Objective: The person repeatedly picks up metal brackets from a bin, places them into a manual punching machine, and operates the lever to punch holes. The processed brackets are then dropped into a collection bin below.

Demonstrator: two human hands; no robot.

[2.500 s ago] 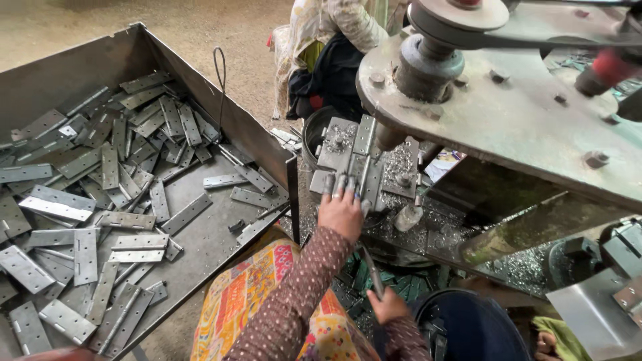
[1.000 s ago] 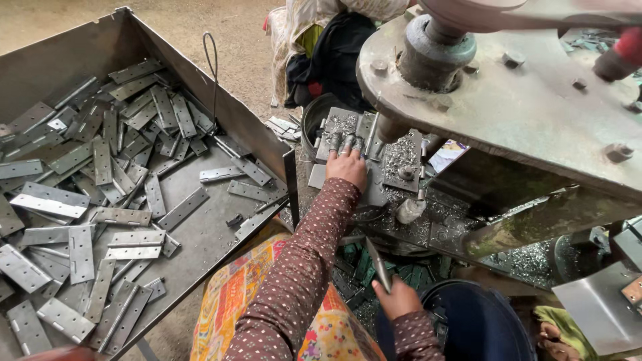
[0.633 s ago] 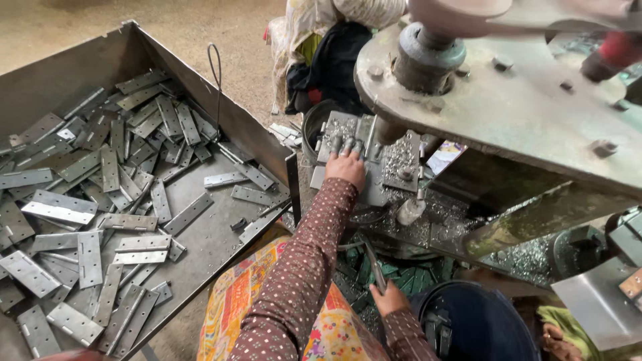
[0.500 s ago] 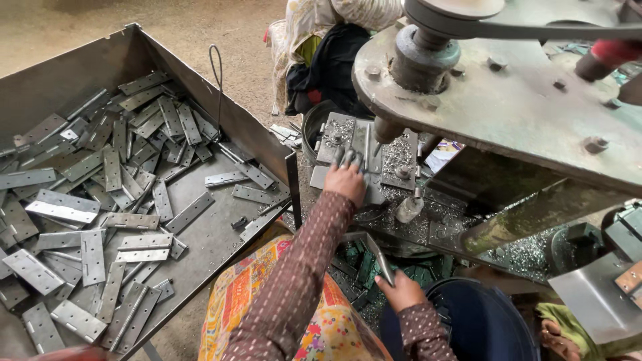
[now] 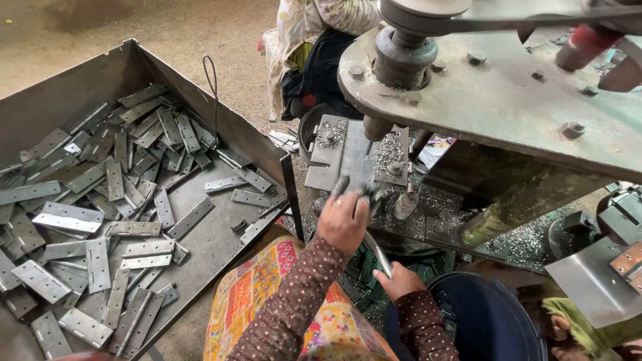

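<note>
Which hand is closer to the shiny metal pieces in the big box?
Probably the left hand: it is raised beside the metal tray of hinge plates, while the right hand sits lower, holding a metal rod.

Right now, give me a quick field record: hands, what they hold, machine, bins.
left hand: raised over the drill table, fingers dark with grime, closed on a small dark part; what it is cannot be told
right hand: lower, gripping a thin metal rod
drill table: grey plate under the spindle, strewn with metal shavings
metal tray: to the person's left, holds many flat hinge plates
bucket: dark blue, beside the right hand
</note>
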